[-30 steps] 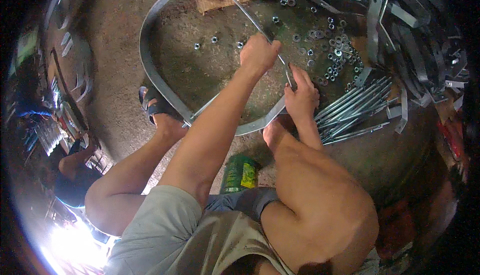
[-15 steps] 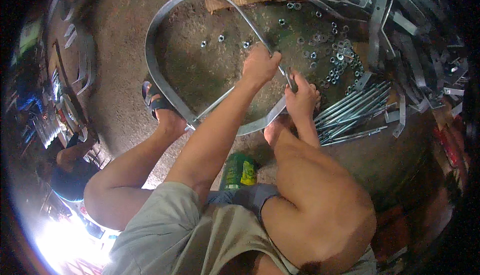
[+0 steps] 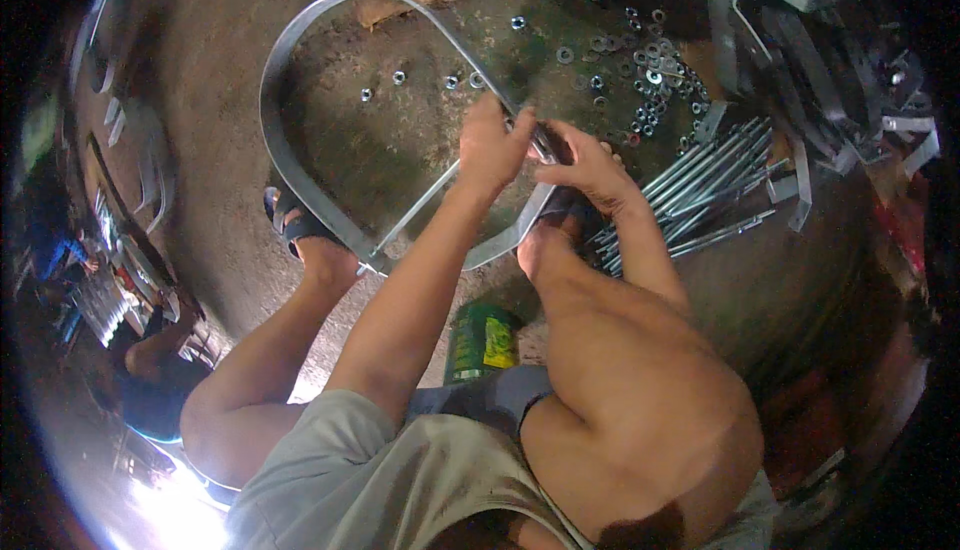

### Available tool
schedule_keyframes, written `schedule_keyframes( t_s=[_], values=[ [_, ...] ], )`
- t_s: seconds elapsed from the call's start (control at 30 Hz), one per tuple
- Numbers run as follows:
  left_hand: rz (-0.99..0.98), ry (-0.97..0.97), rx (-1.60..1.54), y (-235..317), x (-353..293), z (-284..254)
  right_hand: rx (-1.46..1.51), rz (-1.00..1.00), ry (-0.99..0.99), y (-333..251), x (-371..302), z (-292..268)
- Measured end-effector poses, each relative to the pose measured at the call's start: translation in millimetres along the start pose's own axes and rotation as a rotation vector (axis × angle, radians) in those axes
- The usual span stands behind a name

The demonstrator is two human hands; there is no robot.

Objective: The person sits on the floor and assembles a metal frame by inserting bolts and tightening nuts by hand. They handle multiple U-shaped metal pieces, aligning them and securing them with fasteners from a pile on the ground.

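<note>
Curved metal strap point(image 3: 290, 165) lies on the floor point(image 3: 200, 60), one end pinched at centre by left hand point(image 3: 492, 145) and right hand point(image 3: 585, 165). Both grips closed on it. Threaded rods point(image 3: 700, 195) just beside.

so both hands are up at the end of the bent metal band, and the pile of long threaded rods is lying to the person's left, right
Not quite. Both hands, left hand and right hand, are at the end of the bent metal band, but the long threaded rods lie on the person's right, beyond the right hand. The head view shows it.
</note>
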State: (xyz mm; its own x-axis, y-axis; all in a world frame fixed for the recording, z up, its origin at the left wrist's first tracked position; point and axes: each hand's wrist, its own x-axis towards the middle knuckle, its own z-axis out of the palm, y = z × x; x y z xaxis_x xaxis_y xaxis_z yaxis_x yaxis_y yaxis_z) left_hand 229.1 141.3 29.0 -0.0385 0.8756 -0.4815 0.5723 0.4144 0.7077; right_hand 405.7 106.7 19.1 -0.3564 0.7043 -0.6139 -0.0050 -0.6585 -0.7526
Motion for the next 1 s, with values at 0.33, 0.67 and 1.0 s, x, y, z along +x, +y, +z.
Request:
schedule_keyframes(
  t_s=[0.33,0.67,1.0],
  values=[
    [-0.529,0.219,-1.223,19,59,1,0.134,0.008,0.097,4,0,19],
    [-0.406,0.254,-1.158,23,62,5,-0.016,0.007,0.207,-8,-4,34],
    [-0.344,0.24,-1.191,43,37,2,-0.065,0.064,0.237,-35,-21,35]
  ],
)
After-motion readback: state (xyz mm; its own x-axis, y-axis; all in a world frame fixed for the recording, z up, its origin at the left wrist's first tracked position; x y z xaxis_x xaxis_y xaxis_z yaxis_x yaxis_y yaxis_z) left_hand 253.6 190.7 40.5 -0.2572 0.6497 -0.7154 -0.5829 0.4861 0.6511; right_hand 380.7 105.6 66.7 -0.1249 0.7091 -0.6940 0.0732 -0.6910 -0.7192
